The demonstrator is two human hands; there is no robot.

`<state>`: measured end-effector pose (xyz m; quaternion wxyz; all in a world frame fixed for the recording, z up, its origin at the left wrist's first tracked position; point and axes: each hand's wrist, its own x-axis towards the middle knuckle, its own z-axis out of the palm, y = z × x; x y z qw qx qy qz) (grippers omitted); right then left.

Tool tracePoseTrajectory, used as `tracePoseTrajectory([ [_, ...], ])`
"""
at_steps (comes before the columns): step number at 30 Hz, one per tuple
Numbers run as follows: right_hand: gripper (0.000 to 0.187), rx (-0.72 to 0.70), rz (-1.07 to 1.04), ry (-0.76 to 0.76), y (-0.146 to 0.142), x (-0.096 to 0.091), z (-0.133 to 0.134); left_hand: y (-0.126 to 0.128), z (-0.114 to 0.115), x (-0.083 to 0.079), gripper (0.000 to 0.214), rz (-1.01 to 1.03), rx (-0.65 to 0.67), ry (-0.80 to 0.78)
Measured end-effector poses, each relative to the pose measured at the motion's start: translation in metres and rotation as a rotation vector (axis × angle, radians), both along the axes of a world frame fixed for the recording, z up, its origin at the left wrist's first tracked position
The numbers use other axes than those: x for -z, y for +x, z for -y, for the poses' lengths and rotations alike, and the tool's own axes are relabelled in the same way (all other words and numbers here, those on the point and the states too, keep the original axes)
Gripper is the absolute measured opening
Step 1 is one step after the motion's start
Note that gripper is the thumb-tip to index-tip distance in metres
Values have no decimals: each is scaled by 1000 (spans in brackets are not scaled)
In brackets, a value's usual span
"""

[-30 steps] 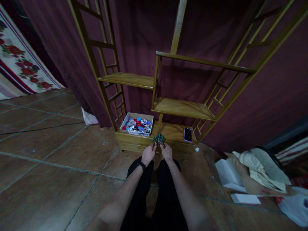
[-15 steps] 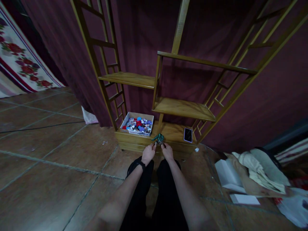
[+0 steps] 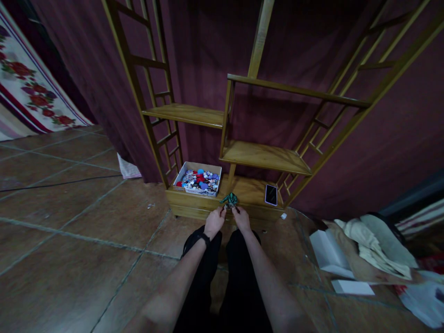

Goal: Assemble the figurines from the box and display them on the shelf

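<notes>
A small green toy figure (image 3: 229,200) is pinched between both my hands, just above the front edge of the wooden shelf unit's bottom board (image 3: 201,203). My left hand (image 3: 214,221), with a dark band at the wrist, grips its left side with closed fingers. My right hand (image 3: 240,218) grips its right side the same way. Behind and to the left stands a white box (image 3: 198,180) full of small colourful pieces. A phone (image 3: 271,194) lies flat on the bottom board to the right.
The wooden shelf unit (image 3: 263,156) stands against a dark red curtain. My knees in black trousers (image 3: 225,259) rest on brown floor tiles. White boxes and cloth (image 3: 360,249) lie on the floor at right. A floral cloth (image 3: 27,88) hangs far left.
Both hands have kept their hold on the green figure with only tiny shifts. The view has drifted slightly.
</notes>
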<state>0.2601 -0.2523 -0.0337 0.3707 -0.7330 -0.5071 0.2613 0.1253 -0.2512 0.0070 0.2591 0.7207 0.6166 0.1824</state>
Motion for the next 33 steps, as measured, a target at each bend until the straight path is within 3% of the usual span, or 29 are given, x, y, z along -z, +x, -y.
tracePoseTrajectory([
  [18, 26, 33, 172, -57, -5, -11, 6, -1, 2, -2, 30, 67, 36, -9],
  [33, 30, 106, 272, -55, -9, -11, 6, 0, 3, -2, 31, 31, 38, 21],
])
